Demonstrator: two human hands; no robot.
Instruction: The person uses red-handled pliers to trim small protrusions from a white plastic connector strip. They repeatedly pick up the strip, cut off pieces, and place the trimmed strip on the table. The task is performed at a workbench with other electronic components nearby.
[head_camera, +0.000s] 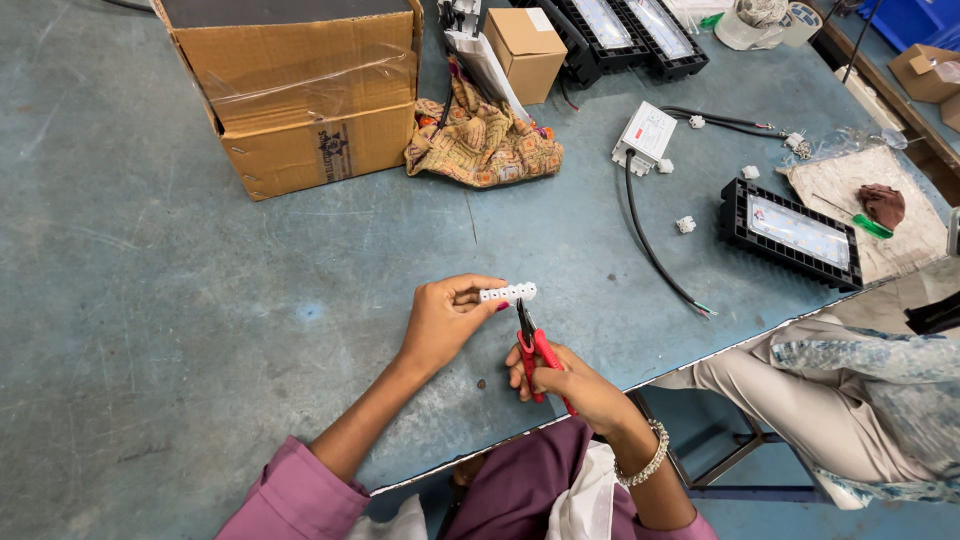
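Observation:
My left hand (445, 318) pinches a short white terminal strip (508, 292) by its left end and holds it level just above the blue table (200, 300). My right hand (565, 378) grips red-handled cutters (533, 348), whose dark jaws point up and touch the underside of the strip. Both hands are over the table's near edge.
A large open cardboard box (300, 90) stands at the back left, with a patterned cloth (485, 140) and a small box (528, 50) beside it. To the right lie a white driver unit (645, 135) with a black cable (650, 250), black lamp housings (795, 232), and another person's legs (840, 390).

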